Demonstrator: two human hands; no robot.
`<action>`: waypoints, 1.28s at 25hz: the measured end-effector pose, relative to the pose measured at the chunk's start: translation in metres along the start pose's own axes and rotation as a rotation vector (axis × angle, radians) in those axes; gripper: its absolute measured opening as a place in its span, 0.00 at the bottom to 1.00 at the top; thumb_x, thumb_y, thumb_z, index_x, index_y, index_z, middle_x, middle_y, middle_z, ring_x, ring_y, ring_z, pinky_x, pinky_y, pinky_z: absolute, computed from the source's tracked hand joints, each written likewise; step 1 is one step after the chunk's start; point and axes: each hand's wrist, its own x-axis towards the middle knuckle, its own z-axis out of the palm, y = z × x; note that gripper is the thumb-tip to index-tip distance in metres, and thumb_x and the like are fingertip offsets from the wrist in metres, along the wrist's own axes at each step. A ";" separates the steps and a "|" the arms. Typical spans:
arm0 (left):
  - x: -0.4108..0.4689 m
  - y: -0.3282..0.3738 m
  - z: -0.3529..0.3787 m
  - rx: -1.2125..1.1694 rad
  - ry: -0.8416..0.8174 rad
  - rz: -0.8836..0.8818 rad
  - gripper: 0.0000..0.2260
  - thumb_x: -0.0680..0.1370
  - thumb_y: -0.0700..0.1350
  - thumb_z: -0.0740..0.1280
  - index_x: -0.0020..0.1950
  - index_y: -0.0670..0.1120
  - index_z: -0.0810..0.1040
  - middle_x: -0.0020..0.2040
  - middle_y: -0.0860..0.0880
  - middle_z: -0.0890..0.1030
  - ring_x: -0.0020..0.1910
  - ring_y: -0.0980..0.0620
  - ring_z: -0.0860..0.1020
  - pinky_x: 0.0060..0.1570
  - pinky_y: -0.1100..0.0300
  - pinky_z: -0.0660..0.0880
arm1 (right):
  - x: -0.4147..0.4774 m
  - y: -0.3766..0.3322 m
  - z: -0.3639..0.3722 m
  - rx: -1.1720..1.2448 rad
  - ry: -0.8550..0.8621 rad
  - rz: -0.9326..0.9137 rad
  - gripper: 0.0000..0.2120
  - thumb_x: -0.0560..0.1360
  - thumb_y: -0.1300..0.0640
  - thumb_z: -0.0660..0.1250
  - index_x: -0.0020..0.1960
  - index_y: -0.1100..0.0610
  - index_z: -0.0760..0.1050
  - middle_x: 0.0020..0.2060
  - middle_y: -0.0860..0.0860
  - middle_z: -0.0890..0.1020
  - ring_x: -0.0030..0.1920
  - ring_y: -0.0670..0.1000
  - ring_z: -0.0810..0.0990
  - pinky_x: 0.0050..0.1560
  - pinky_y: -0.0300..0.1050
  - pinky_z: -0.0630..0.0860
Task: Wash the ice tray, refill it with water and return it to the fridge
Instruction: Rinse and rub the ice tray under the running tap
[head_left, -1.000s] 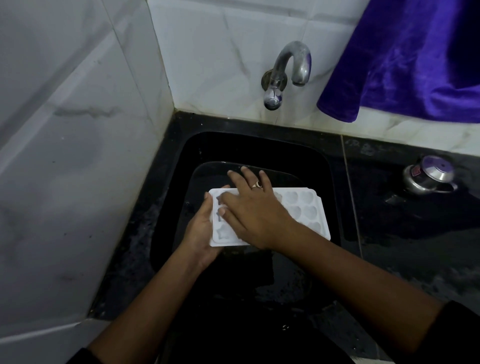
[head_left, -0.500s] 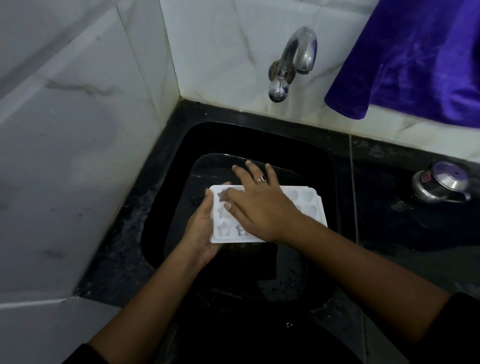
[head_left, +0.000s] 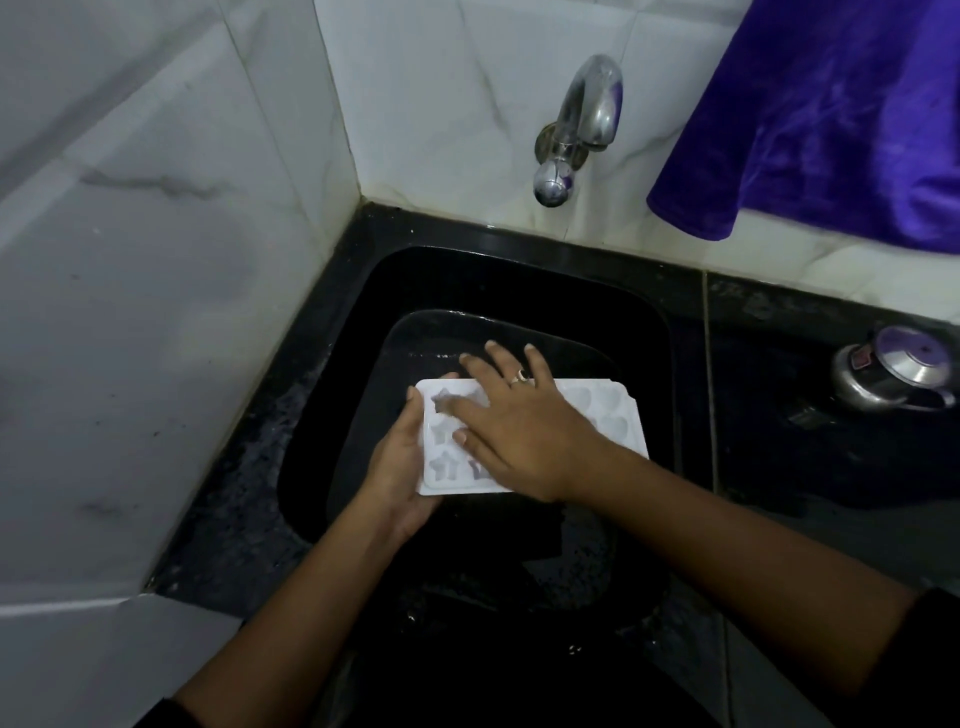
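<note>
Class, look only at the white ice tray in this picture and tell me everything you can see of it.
The ice tray is a white rectangular mould, seemingly plastic, with rounded corners and a flat rim. Star-shaped cells show at its left end, heart-like ones at its right. It is held roughly level, open side up, over the black sink. The left hand grips its left end from below, thumb on the rim; the right hand lies flat across its middle, hiding several cells. Whether the cells hold water cannot be told.
</note>
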 end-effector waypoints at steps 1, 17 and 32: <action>0.000 -0.002 0.001 0.000 -0.016 -0.015 0.30 0.82 0.64 0.60 0.70 0.40 0.79 0.64 0.36 0.83 0.60 0.39 0.84 0.61 0.43 0.80 | 0.001 0.003 -0.003 0.014 0.014 0.025 0.24 0.86 0.41 0.47 0.76 0.45 0.69 0.83 0.58 0.58 0.83 0.63 0.51 0.79 0.71 0.47; 0.013 0.013 -0.011 -0.136 -0.045 0.095 0.25 0.86 0.62 0.54 0.69 0.47 0.79 0.62 0.40 0.85 0.54 0.42 0.86 0.47 0.48 0.86 | -0.026 -0.021 0.015 0.040 0.039 -0.030 0.29 0.85 0.40 0.47 0.83 0.50 0.58 0.83 0.61 0.56 0.83 0.66 0.51 0.79 0.72 0.47; 0.009 0.007 -0.002 0.011 0.021 0.057 0.29 0.85 0.63 0.55 0.72 0.43 0.78 0.66 0.37 0.82 0.63 0.40 0.82 0.59 0.45 0.81 | -0.009 -0.020 0.009 0.007 0.070 -0.027 0.23 0.86 0.42 0.49 0.73 0.49 0.73 0.83 0.59 0.57 0.83 0.64 0.51 0.79 0.71 0.48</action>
